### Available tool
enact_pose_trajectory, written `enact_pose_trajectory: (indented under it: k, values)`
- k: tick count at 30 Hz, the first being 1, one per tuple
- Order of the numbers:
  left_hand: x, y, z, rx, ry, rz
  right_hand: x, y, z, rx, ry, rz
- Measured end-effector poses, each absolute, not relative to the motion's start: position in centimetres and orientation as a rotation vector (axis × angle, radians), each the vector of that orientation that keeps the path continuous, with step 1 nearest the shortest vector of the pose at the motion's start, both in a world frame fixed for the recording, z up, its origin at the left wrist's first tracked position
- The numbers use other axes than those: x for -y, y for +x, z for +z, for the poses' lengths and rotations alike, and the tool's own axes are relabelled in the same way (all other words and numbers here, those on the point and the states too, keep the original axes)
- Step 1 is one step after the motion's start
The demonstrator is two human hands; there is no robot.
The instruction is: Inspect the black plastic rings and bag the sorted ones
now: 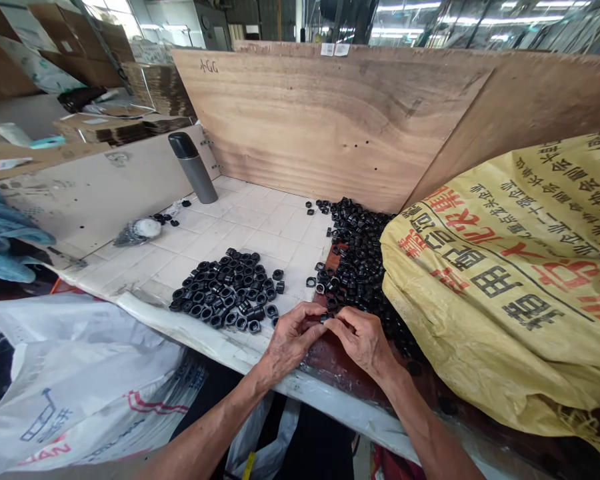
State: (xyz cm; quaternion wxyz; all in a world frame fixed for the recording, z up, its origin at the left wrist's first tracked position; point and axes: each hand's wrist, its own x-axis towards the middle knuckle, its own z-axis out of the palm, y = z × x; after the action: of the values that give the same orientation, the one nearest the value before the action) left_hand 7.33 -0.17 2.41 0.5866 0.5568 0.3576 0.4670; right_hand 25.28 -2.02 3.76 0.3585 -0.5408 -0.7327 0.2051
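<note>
Forearms (219,421) cropped; hands (289,339) partly hide black ring (326,318).

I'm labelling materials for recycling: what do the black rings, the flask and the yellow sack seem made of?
Black rings: probably plastic, dark with slight gloss.
Flask: perhaps coated metal, matte grey, glossier black cap.
Yellow sack: likely woven plastic, slight sheen, creases, frayed edge.
</note>
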Motion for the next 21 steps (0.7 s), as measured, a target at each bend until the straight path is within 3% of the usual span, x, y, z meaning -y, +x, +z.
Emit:
enact_pose_trajectory:
  k: [8,21]
  values:
    - [0.2,7.2,2.0,-0.748,1.250,1.090,2.4,25.0,4.9,1.814,-1.268,0.637]
    - [0.2,7.1,2.3,-0.746,1.344,1.059,2.3,24.7,4.2,1.759,-1.426,0.607]
